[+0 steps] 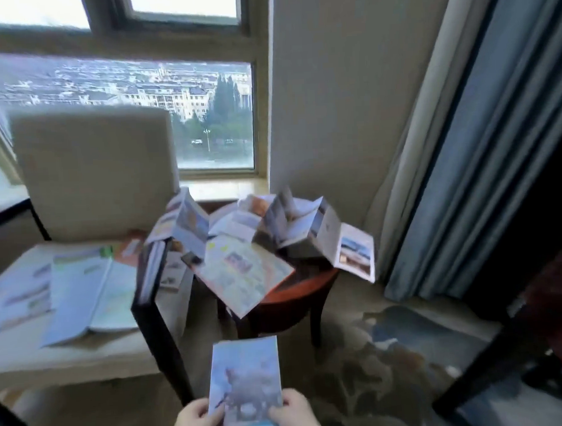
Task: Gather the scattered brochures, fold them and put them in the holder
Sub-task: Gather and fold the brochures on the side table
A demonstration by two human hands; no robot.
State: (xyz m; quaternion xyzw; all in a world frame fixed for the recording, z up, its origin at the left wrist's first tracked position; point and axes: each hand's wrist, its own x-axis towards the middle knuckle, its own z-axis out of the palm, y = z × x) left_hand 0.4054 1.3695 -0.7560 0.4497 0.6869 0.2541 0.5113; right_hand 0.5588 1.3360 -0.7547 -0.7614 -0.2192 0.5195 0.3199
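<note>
Lower centre of frame: a folded brochure point(244, 381) is held upright, the left hand point(194, 422) pinching its lower left edge and the right hand point(295, 414) pinching its lower right edge. Centre: a round wooden side table point(297, 293) carries several unfolded brochures point(243, 270), some overhanging its rim. Left: the armchair seat point(69, 360) bears more opened brochures point(82, 295). No holder can be made out. Image is blurred.

Both hands, left point(194, 422) and right point(296, 414), hold 1 folded brochure point(246, 377).
</note>
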